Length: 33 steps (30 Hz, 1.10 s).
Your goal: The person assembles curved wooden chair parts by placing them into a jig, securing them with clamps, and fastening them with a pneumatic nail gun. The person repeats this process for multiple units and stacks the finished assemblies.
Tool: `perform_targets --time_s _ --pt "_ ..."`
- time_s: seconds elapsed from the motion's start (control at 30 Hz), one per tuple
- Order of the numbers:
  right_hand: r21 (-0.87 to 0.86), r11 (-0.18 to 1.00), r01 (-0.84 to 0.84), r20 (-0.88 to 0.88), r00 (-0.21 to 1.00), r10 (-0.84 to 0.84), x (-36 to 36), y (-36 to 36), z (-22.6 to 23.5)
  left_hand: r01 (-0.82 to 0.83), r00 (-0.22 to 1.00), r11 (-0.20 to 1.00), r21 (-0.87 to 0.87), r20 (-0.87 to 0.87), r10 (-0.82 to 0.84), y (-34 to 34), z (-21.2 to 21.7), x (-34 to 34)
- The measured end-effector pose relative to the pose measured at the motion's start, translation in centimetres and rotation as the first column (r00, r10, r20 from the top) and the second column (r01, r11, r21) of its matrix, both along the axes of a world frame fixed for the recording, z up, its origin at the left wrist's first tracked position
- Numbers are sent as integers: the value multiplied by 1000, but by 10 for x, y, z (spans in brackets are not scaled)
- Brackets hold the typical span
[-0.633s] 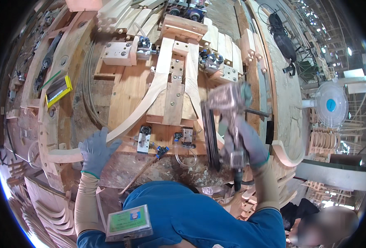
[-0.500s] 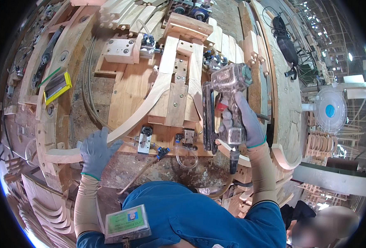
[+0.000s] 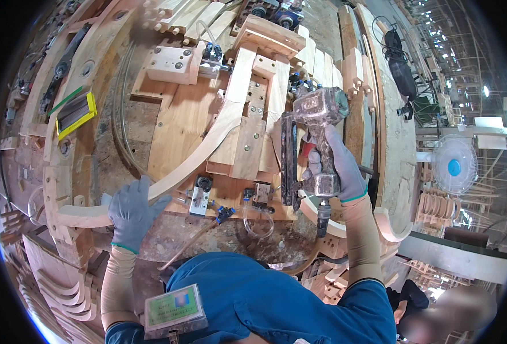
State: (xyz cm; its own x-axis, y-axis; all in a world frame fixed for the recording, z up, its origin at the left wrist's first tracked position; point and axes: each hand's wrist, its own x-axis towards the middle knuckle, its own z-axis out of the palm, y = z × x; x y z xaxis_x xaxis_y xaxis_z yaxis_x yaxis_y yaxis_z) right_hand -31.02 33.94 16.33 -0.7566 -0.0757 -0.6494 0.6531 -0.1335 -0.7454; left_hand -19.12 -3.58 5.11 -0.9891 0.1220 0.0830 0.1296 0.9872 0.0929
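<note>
A pneumatic nail gun (image 3: 322, 109), dark and worn, is gripped in my gloved right hand (image 3: 345, 166) over the right side of the fixture. Its long magazine hangs beside the right wooden leg, hiding part of it. My gloved left hand (image 3: 132, 213) is closed around the lower part of a long curved wooden leg (image 3: 199, 153), thumb pointing right. That leg runs up to a joined wooden frame with a thick crosspiece (image 3: 273, 35) at its far end. The frame sits in a wooden jig (image 3: 173, 129) with small pneumatic clamps (image 3: 213, 64) at its sides.
Blue-fitted valves and air hoses (image 3: 258, 226) lie at the jig's near edge. A yellow-edged tray (image 3: 76, 117) is on the left. Tenoned wood pieces (image 3: 354, 71) are stacked at the far right. Beyond are a white fan (image 3: 455, 166) and another person (image 3: 411, 298) at lower right.
The whole view has shifted slightly, the jig's far end now sitting a little further right. Both hands keep their holds, and the nail gun has hardly moved.
</note>
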Motion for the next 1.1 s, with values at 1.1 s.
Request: perform_targets --time_s 1.1 --pt "46 975 -217 64 975 213 -17 -83 8 -17 999 1000 8 -31 17 -4 2 6"
